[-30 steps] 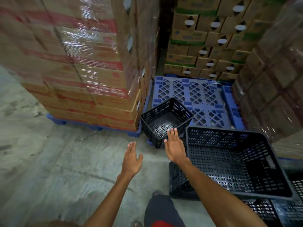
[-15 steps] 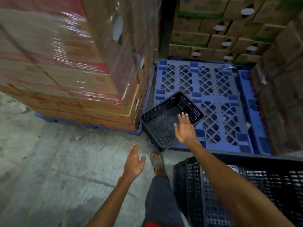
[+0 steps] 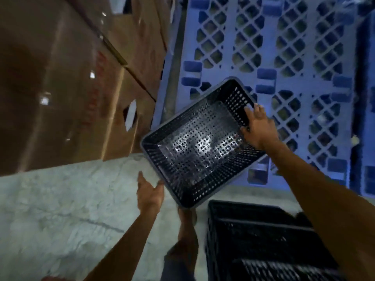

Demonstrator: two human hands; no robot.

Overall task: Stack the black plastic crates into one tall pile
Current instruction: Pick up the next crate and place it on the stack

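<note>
Your left hand (image 3: 150, 196) is spread open, fingertips just touching the near left edge of the small black crate (image 3: 199, 145). The crate sits tilted across the blue pallet's (image 3: 284, 57) front edge. Your right hand (image 3: 258, 126) grips its far right rim, fingers curled over it. Another black crate (image 3: 261, 236) stands below right.

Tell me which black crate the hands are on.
The smaller crate, tilted at the edge of the blue pallet: the right hand grips its far rim, the left hand meets its near corner. The crate pile at bottom right is untouched.
</note>
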